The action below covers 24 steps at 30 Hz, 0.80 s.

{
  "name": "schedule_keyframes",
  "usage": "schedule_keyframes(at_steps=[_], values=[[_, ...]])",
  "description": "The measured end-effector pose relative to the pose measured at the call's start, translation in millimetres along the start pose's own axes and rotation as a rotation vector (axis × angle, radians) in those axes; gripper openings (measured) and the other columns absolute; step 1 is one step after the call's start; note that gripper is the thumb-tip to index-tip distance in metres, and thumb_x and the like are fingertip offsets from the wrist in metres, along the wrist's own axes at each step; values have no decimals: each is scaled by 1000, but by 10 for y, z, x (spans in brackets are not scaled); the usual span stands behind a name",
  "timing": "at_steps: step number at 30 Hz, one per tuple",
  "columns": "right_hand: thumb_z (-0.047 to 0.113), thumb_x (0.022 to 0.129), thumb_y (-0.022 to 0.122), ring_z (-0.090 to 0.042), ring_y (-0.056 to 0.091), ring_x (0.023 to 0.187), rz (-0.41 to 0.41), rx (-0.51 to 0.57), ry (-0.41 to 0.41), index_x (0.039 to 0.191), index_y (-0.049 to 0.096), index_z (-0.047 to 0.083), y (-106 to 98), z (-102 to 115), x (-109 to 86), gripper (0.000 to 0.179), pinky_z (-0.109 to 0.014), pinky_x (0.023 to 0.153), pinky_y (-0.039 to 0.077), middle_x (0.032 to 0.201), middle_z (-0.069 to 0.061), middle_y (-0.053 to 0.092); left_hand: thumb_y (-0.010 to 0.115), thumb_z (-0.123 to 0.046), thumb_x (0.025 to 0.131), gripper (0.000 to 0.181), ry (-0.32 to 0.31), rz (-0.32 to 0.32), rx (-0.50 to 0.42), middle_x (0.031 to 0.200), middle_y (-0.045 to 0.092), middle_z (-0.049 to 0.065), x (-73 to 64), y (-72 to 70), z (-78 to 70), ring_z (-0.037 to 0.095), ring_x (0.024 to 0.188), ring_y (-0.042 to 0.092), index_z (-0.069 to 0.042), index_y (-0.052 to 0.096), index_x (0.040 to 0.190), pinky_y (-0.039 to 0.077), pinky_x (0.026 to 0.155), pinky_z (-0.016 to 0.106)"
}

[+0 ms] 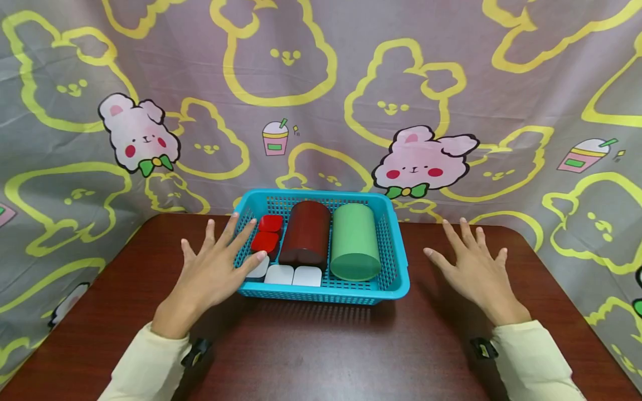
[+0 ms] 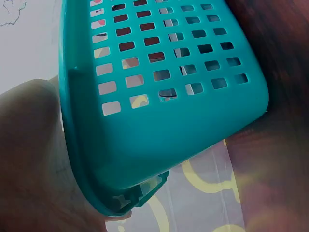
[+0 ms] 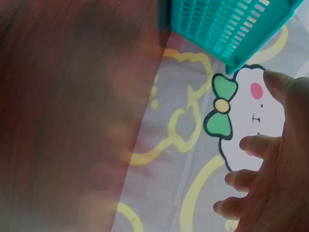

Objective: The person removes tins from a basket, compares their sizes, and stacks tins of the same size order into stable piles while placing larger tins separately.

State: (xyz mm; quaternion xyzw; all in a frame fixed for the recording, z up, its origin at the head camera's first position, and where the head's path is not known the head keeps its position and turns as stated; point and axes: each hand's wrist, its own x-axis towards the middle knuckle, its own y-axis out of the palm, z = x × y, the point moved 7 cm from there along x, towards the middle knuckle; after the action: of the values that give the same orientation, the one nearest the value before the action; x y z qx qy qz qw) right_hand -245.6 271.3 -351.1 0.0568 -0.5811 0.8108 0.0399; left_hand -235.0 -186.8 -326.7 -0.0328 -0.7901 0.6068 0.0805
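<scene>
Head view: the left hand [image 1: 213, 271] is holding its fingers wide apart across the left side of the blue basket [image 1: 326, 292]; whether it is touching cannot be told. The right hand [image 1: 473, 273] is hovering wide, gripping nothing, apart from the basket's right side. The basket is resting on the brown table [image 1: 301, 356] between both hands, containing rounded brown [image 1: 306, 234] and green blocks [image 1: 354, 236], two red pieces [image 1: 264, 241] and three white pieces [image 1: 278, 274].
</scene>
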Motion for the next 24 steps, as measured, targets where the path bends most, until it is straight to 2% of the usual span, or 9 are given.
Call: schedule_keyframes(at_steps=[4, 11, 18, 24], values=[[73, 100, 43, -60, 7, 156, 11, 33, -13, 170, 14, 23, -39, 94, 12, 90, -90, 109, 3, 172, -29, 11, 47, -68, 101, 83, 5, -14, -12, 177, 8, 14, -4, -11, 9, 62, 156, 1, -33, 16, 169, -7, 108, 91], [69, 99, 51, -57, 11, 157, 47, 82, -53, 169, 16, 18, -113, 338, 60, 93, -84, 114, 14, 174, -25, 11, 49, -68, 101, 82, 17, -14, -41, 177, 9, 14, -36, -17, 39, 62, 156, 5, -32, 18, 169, -2, 110, 90], [69, 99, 52, -53, 20, 157, 54, 63, -107, 169, 18, 20, -200, 611, 117, 92, -82, 110, 28, 175, -21, 14, 50, -67, 100, 82, 29, -28, -77, 177, 10, 12, -95, -25, 66, 59, 157, 7, -32, 22, 168, 0, 112, 89], [65, 99, 57, -51, 25, 156, 48, 48, -195, 169, 21, 18, -244, 857, 188, 91, -78, 107, 39, 174, -20, 20, 51, -67, 100, 79, 88, -73, -25, 177, 14, 8, -208, -27, -21, 55, 159, 9, -32, 27, 167, 5, 114, 87]])
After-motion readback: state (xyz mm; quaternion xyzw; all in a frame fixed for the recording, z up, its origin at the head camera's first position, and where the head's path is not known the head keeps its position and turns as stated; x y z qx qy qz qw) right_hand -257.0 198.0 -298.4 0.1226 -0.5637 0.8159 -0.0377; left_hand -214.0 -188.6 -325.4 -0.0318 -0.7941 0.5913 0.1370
